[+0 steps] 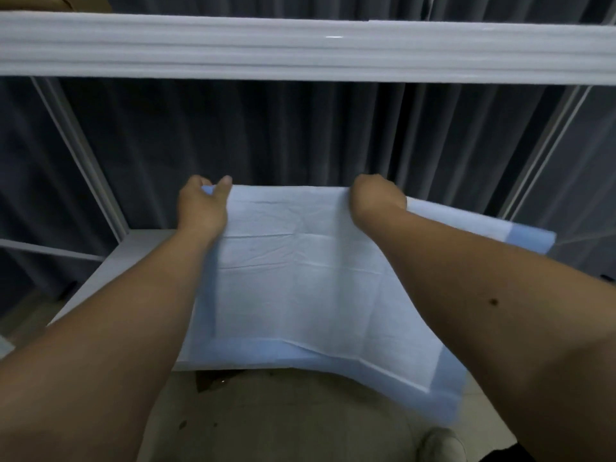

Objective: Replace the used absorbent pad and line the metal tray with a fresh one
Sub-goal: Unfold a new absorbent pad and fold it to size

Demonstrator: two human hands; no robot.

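Note:
A white absorbent pad (300, 288) with a blue border lies spread over the metal tray (133, 251), a lower shelf of a white rack. Its near right corner hangs past the tray's front edge. My left hand (201, 208) pinches the pad's far left corner between thumb and fingers. At the pad's far edge, right of centre, my right hand (375, 198) is closed on it, fingers curled out of sight. A further blue-edged part of the pad sticks out to the right behind my right forearm.
A white upper shelf (300, 48) runs across the top of the view, close above the hands. White rack posts (83, 161) stand left and right. Dark grey curtains (300, 135) hang behind. A shoe (443, 445) shows on the tiled floor below.

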